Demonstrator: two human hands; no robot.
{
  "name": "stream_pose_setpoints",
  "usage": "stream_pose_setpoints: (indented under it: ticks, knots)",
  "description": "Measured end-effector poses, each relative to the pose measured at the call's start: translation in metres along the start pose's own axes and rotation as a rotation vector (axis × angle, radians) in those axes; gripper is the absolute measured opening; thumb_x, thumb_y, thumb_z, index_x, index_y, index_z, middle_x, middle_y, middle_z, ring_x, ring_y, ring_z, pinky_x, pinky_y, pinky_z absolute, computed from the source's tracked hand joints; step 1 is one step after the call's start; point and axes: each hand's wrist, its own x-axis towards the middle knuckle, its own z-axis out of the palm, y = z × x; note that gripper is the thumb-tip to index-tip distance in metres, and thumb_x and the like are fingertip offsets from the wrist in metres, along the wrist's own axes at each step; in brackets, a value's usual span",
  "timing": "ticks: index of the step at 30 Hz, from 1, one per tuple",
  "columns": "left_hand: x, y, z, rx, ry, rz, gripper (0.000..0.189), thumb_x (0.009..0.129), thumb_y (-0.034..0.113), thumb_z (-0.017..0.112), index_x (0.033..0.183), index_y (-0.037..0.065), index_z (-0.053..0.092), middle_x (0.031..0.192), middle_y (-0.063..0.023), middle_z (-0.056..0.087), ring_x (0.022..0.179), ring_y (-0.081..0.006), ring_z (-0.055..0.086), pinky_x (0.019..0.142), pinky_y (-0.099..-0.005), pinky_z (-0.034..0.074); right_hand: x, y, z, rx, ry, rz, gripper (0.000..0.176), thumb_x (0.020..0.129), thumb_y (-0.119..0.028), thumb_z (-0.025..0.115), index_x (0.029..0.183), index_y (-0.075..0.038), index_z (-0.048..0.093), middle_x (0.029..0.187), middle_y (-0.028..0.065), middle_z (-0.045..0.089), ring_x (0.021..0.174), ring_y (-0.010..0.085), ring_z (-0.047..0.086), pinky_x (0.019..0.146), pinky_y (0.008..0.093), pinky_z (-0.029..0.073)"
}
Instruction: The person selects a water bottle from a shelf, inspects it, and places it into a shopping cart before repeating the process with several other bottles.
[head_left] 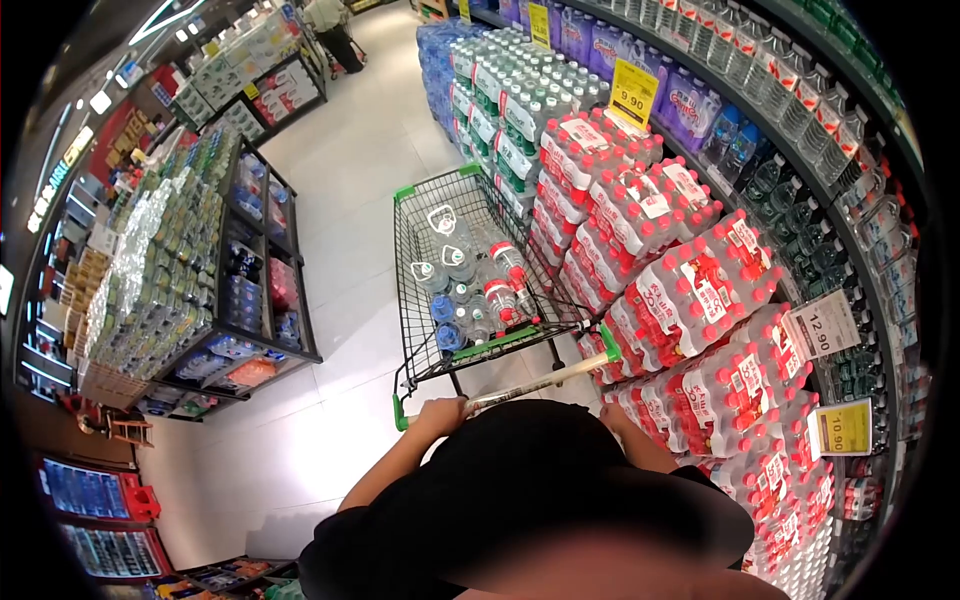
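A wire shopping cart [407, 290] with green corners stands in front of me, slightly turned. My left hand [443, 414] is wrapped round the left part of its handle [545, 380]. Below the handle's right end, apart from it, my right hand [613, 418] is close to the stacked packs of red-capped bottles [690, 395]. Its fingers are mostly hidden, and whether it touches a pack cannot be made out. Inside the cart lie large clear water jugs [458, 262], blue-capped bottles [450, 337] and red-capped bottles [507, 262].
Packs of green-labelled bottles [515, 130] continue the stack along the right. Behind them run shelves of bottles [790, 100] with price signs [633, 92]. A dark display rack [225, 300] piled with drinks stands left. Pale floor tiles [350, 130] stretch ahead; a person [335, 30] stands far off.
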Motion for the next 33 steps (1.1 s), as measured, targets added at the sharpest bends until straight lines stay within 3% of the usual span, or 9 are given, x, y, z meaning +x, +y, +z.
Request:
stream_pose_setpoints:
  ticks: [3, 7, 10, 14, 16, 22, 26, 29, 33]
  knots:
    - [-0.005, 0.003, 0.027, 0.025, 0.147, -0.025, 0.033, 0.093, 0.033, 0.047, 0.089, 0.005, 0.063, 0.087, -0.0154, 0.069, 0.080, -0.0349, 0.067, 0.069, -0.0476, 0.052, -0.002, 0.049, 0.022, -0.034, -0.082, 0.056, 0.028, 0.067, -0.027, 0.071, 0.082, -0.004, 0.069, 0.083, 0.0168, 0.069, 0.078, 0.0333, 0.066, 0.071, 0.0397, 0.053]
    - [-0.010, 0.023, 0.015, 0.185, 0.044, -0.092, 0.030, 0.090, 0.029, 0.050, 0.087, 0.005, 0.068, 0.083, -0.0148, 0.069, 0.076, -0.0326, 0.068, 0.065, -0.0431, 0.053, -0.027, 0.080, 0.025, -0.158, -0.067, 0.012, 0.032, 0.076, -0.034, 0.061, 0.086, -0.006, 0.071, 0.089, 0.0147, 0.069, 0.086, 0.0320, 0.066, 0.076, 0.0421, 0.052]
    - [-0.027, 0.052, -0.010, -0.031, 0.032, -0.021, 0.036, 0.081, 0.046, 0.065, 0.091, 0.012, 0.071, 0.086, -0.0104, 0.069, 0.084, -0.0310, 0.067, 0.068, -0.0413, 0.053, -0.047, 0.105, 0.017, -0.438, -0.110, -0.201, 0.030, 0.078, -0.034, 0.060, 0.084, -0.008, 0.072, 0.087, 0.0131, 0.069, 0.083, 0.0319, 0.065, 0.072, 0.0422, 0.051]
    - [-0.012, 0.069, -0.005, -0.185, 0.332, -0.031, 0.035, 0.066, 0.038, 0.082, 0.077, 0.010, 0.064, 0.075, -0.0069, 0.066, 0.071, -0.0271, 0.063, 0.059, -0.0387, 0.046, -0.065, 0.132, 0.026, -0.681, -0.079, -0.313, 0.025, 0.080, -0.029, 0.056, 0.077, -0.008, 0.070, 0.082, 0.0116, 0.066, 0.072, 0.0299, 0.063, 0.060, 0.0440, 0.047]
    - [0.002, 0.072, 0.006, -0.296, 0.296, -0.008, 0.032, 0.066, 0.037, 0.082, 0.071, 0.010, 0.065, 0.068, -0.0059, 0.065, 0.064, -0.0249, 0.062, 0.056, -0.0374, 0.046, -0.076, 0.122, 0.008, -0.819, -0.234, -0.382, 0.027, 0.080, -0.032, 0.057, 0.077, -0.009, 0.070, 0.082, 0.0101, 0.066, 0.071, 0.0291, 0.062, 0.058, 0.0444, 0.046]
    - [0.019, 0.088, 0.012, -0.376, 0.353, -0.032, 0.021, 0.071, 0.031, 0.079, 0.075, 0.011, 0.074, 0.067, -0.0034, 0.069, 0.059, -0.0201, 0.063, 0.057, -0.0321, 0.048, -0.102, 0.151, 0.027, -0.774, -0.096, -0.531, 0.027, 0.077, -0.034, 0.057, 0.071, -0.012, 0.071, 0.073, 0.0080, 0.066, 0.076, 0.0268, 0.063, 0.072, 0.0540, 0.045]
    - [0.044, 0.075, 0.027, -0.350, 0.410, 0.052, 0.019, 0.078, 0.029, 0.073, 0.081, 0.010, 0.073, 0.074, -0.0075, 0.070, 0.067, -0.0234, 0.066, 0.061, -0.0349, 0.049, -0.121, 0.187, 0.045, -0.708, -0.098, -0.469, 0.021, 0.074, -0.034, 0.063, 0.078, -0.016, 0.074, 0.076, 0.0122, 0.066, 0.080, 0.0330, 0.063, 0.067, 0.0446, 0.052]
    - [0.062, 0.070, 0.033, -0.329, 0.409, 0.120, 0.018, 0.086, 0.025, 0.065, 0.089, 0.008, 0.072, 0.078, -0.0102, 0.070, 0.072, -0.0266, 0.067, 0.066, -0.0370, 0.050, -0.148, 0.196, 0.048, -0.482, -0.133, -0.199, 0.029, 0.075, -0.035, 0.062, 0.074, -0.008, 0.072, 0.076, 0.0157, 0.066, 0.077, 0.0348, 0.063, 0.067, 0.0452, 0.051]
    - [0.086, 0.058, 0.047, -0.540, 0.319, 0.218, 0.021, 0.089, 0.019, 0.061, 0.096, 0.001, 0.068, 0.079, -0.0098, 0.071, 0.075, -0.0195, 0.070, 0.069, -0.0312, 0.052, -0.178, 0.207, 0.059, -0.322, -0.111, 0.045, 0.032, 0.078, -0.036, 0.063, 0.072, -0.006, 0.072, 0.068, 0.0118, 0.066, 0.066, 0.0292, 0.065, 0.062, 0.0405, 0.052]
